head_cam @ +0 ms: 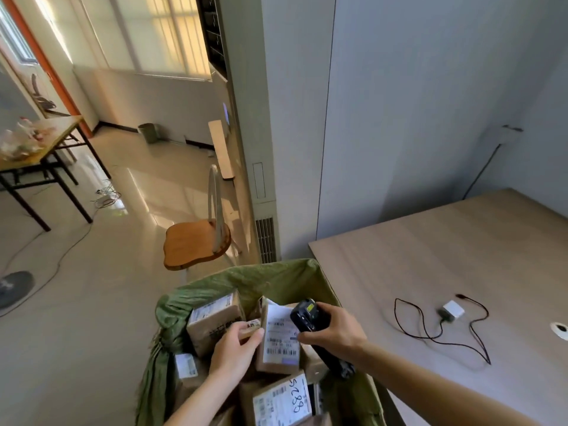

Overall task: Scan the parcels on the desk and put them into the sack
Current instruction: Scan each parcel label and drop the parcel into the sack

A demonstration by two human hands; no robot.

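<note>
Beside the counter (pixel 430 241), green sack (pixel 276 275) standing open, parcels inside. Left hand (pixel 235 348) pinching an upright labelled parcel (pixel 281 339), long axis vertical. Right hand (pixel 335 333) gripping black scanner (pixel 307 318), head aiming up-left over that label.

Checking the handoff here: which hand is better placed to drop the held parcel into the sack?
Left. The left hand already grips the parcel above the open sack; the right hand is occupied holding the scanner.
</note>
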